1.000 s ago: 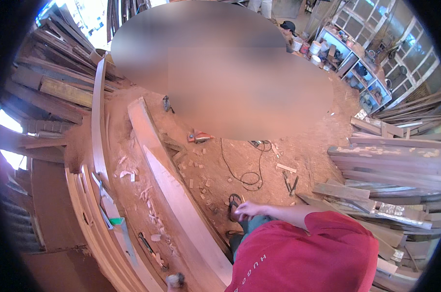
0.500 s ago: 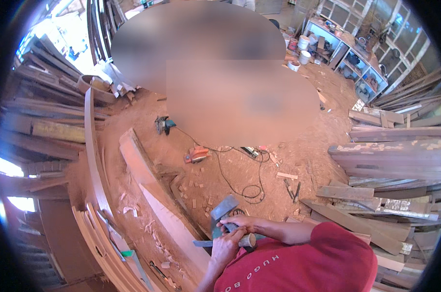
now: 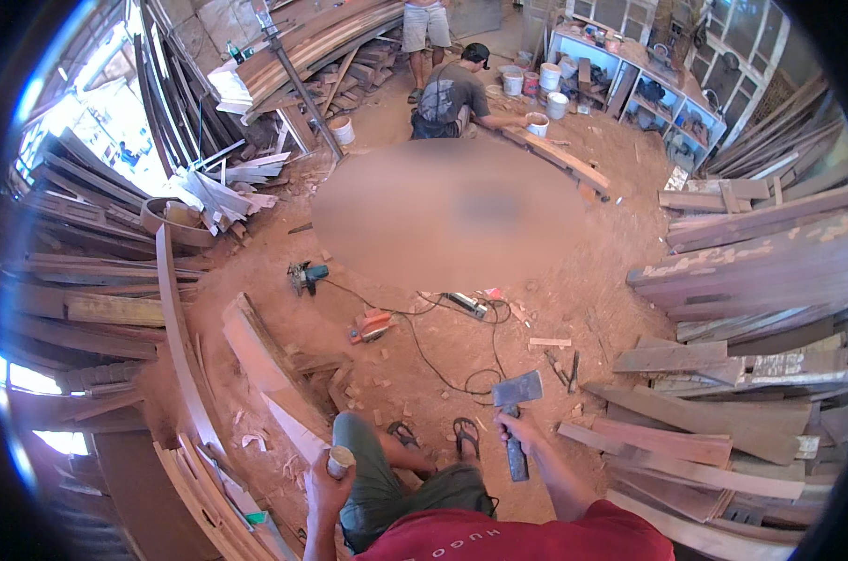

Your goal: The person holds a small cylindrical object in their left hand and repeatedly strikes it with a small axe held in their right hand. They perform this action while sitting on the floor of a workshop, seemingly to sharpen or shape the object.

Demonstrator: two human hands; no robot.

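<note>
The right hand (image 3: 525, 432) is clamped around the handle of a hatchet-like tool (image 3: 517, 389), which is held above the dusty ground (image 3: 602, 318) ahead and to the right of the sandalled feet, its broad grey head pointing away from the body. The left hand (image 3: 327, 490) is closed on a cylindrical piece (image 3: 340, 457), pale round end uppermost, beside the green shorts (image 3: 366, 467); a red power tool (image 3: 372, 325) lies on the ground farther ahead.
</note>
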